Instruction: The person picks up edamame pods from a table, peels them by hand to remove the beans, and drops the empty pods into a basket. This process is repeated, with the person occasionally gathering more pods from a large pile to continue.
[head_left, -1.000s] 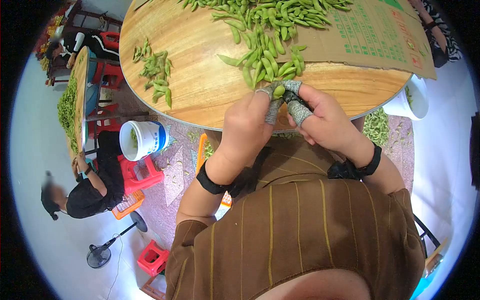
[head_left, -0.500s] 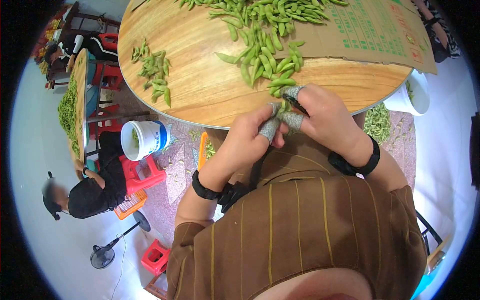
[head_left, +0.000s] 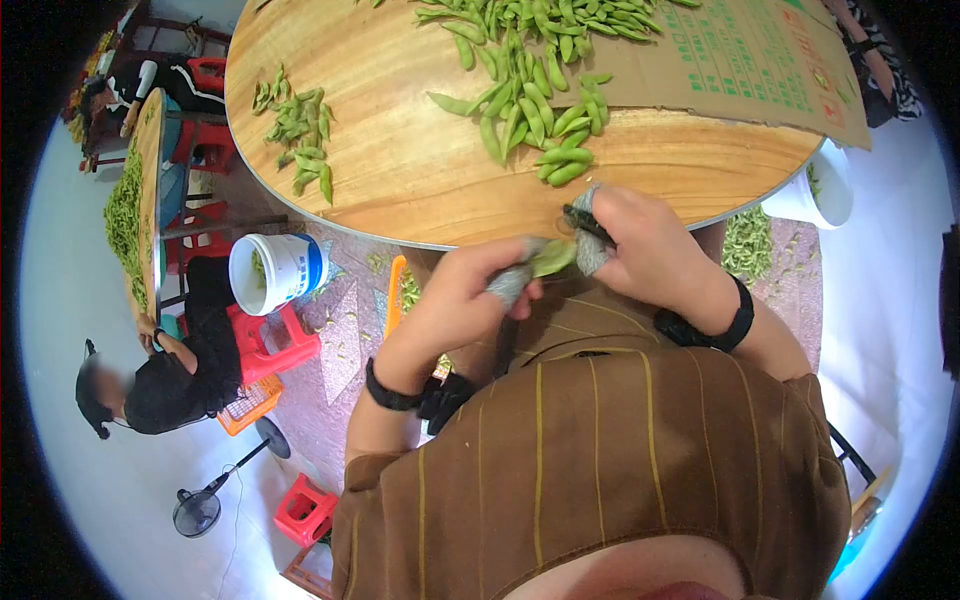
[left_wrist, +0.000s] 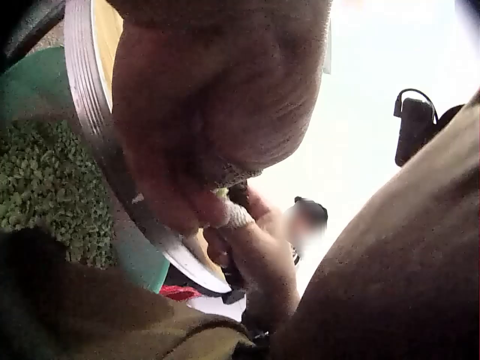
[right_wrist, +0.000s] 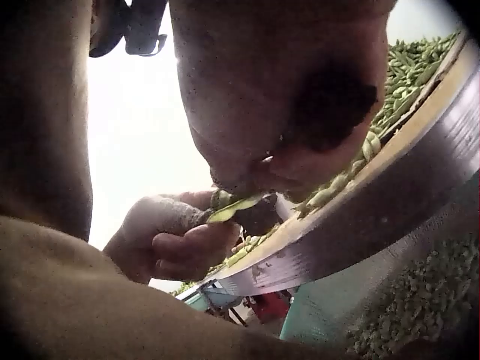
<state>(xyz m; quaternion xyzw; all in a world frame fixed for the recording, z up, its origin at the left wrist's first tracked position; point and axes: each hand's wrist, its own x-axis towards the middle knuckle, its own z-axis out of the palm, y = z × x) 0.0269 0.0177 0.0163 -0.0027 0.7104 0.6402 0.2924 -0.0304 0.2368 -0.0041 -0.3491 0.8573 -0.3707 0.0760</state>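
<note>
My left hand point(head_left: 450, 290), grey covers on its thumb and forefinger, pinches a green soybean pod point(head_left: 551, 259) just in front of the table's edge. In the right wrist view the pod point(right_wrist: 232, 209) shows as a pale green strip between the left fingertips. My right hand point(head_left: 655, 250), also with grey covers on its digits, is close by the pod's right end. Between its thumb and forefinger it holds a small black tool point(head_left: 588, 224), mostly hidden by the fingers. Several loose pods point(head_left: 564, 168) lie on the table just beyond the hands.
More pods point(head_left: 540, 100) are heaped on the round wooden table point(head_left: 400, 140), partly over flat cardboard point(head_left: 740, 75). A smaller cluster point(head_left: 305, 130) lies at the left. A white bucket point(head_left: 265, 275) stands below. Beneath the table, a green container point(left_wrist: 37, 82) holds many small green pieces.
Both hands have come down from over the table toward the body. Over the last half second the left hand has drawn left, widening the gap between the hands and showing more of the pod.
</note>
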